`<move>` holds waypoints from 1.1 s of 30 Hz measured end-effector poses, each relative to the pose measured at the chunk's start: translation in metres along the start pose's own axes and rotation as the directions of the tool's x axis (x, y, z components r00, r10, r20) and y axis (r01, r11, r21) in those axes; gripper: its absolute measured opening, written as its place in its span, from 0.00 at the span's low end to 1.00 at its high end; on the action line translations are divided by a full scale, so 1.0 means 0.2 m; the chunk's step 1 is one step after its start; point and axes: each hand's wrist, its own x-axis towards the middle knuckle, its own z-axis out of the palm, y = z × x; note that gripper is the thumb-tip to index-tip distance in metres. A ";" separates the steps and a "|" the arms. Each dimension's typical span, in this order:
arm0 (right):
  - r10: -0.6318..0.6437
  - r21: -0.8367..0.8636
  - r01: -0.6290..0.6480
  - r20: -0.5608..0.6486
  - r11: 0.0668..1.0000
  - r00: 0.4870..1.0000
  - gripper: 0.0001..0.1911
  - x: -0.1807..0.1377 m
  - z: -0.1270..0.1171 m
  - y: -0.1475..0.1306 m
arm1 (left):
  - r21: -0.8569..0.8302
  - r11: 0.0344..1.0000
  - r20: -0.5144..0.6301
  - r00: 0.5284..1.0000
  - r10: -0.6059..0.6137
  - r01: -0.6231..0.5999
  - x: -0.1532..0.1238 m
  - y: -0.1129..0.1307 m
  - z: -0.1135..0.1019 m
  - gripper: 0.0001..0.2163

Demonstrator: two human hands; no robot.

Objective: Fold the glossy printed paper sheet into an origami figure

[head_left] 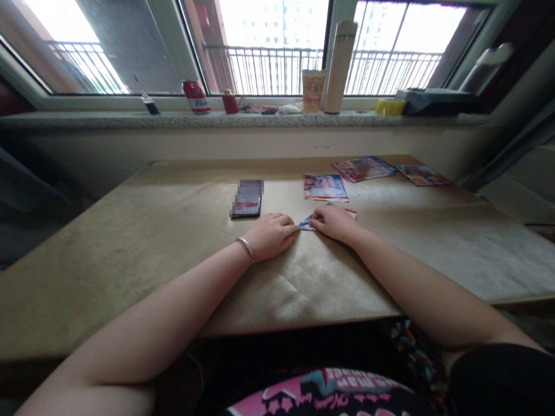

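we see thin printed paper in the sheet (306, 223) and a light gloss on the leaflets (326, 186). our bracelet (247, 247) is polished, silvery metal, our shirt (329, 393) matt black cloth with print. the table (143, 248) looks smooth, softly sheened, faintly creased; the sill (243, 119) speckled and stone-like, the can (196, 96) shiny metal.

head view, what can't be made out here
In the head view:
Blue paper: partly covered by the right hand.
Phone: screen blurred by pixelation.
Front paper stack: print too small to read.
Shirt: cut off by the bottom edge.
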 end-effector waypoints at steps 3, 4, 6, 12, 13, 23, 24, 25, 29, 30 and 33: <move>0.003 -0.008 -0.003 -0.001 1.000 1.000 0.12 0.00 0.00 -0.01 | 0.011 1.000 -0.006 1.000 -0.007 0.007 0.00 0.01 0.00 0.13; 0.003 -0.013 -0.004 -0.004 1.000 1.000 0.12 -0.01 -0.01 -0.01 | 0.017 1.000 -0.007 1.000 -0.010 0.010 0.01 0.01 0.00 0.13; -0.001 -0.024 0.001 -0.013 1.000 1.000 0.12 -0.01 -0.01 -0.01 | 0.026 1.000 -0.005 1.000 -0.015 0.015 0.01 0.02 -0.01 0.13; -0.002 -0.047 0.002 0.004 0.999 1.000 0.13 -0.01 -0.01 -0.02 | 0.000 1.000 -0.008 1.000 -0.009 0.009 0.01 0.01 -0.01 0.13; -0.003 -0.050 0.004 0.006 0.999 1.000 0.13 -0.01 -0.01 -0.02 | -0.010 1.000 -0.011 1.000 -0.004 0.004 0.01 0.00 0.00 0.13; -0.004 -0.060 0.005 0.015 0.998 1.000 0.14 -0.01 -0.02 -0.02 | 0.008 0.999 -0.016 0.999 -0.051 0.051 0.02 0.00 -0.02 0.12; -0.005 -0.059 0.005 0.013 0.998 1.000 0.14 -0.01 -0.02 -0.02 | 0.007 0.999 -0.010 0.999 -0.048 0.048 0.02 0.00 -0.02 0.13; -0.005 -0.057 0.006 0.010 0.998 1.000 0.14 -0.01 -0.02 -0.02 | 0.006 0.999 -0.005 0.999 -0.044 0.044 0.02 0.00 -0.02 0.13; -0.003 -0.052 0.003 0.006 0.999 1.000 0.13 -0.02 -0.02 -0.03 | -0.006 0.997 0.001 0.998 -0.071 0.071 0.02 -0.01 -0.03 0.13; -0.003 -0.052 0.003 0.004 0.999 1.000 0.13 -0.02 -0.02 -0.03 | -0.013 0.997 0.005 0.997 -0.077 0.077 0.02 -0.01 -0.04 0.13; -0.013 -0.050 0.012 -0.007 0.999 1.000 0.13 -0.02 -0.02 -0.03 | -0.029 0.995 0.014 0.996 -0.092 0.093 0.01 -0.01 -0.04 0.13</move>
